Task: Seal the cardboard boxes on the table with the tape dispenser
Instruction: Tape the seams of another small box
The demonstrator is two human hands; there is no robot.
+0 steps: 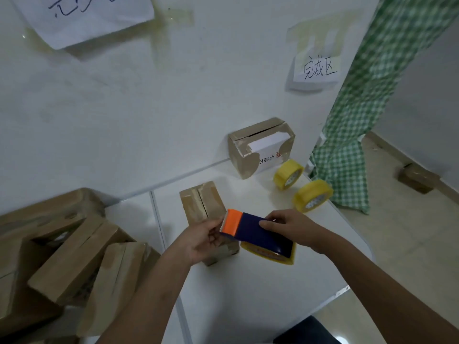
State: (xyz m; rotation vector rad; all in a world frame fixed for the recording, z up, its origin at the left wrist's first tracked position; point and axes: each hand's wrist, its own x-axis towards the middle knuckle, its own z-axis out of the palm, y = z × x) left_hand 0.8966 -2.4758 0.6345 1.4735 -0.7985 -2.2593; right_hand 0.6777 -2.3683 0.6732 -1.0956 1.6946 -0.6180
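Pile of cardboard boxes [74,256] heaped at table's left end. Small cardboard box [202,207] stands at centre on white table [248,281], top flaps meeting at seam. Left hand [202,240] at box's near end, fingers curled against dispenser's orange serrated end. Tape dispenser [258,235], dark blue with yellow roll, just right of box. Right hand [289,225] grips dispenser body. Behind: torn cardboard box [260,147] against wall; two yellow tape rolls [301,189] standing on edge; checked green curtain [352,120].

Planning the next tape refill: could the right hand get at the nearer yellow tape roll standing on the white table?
Probably yes. The nearer yellow tape roll stands in the open beyond the right hand, nothing between them, but that hand grips the blue and orange tape dispenser and must release it first.
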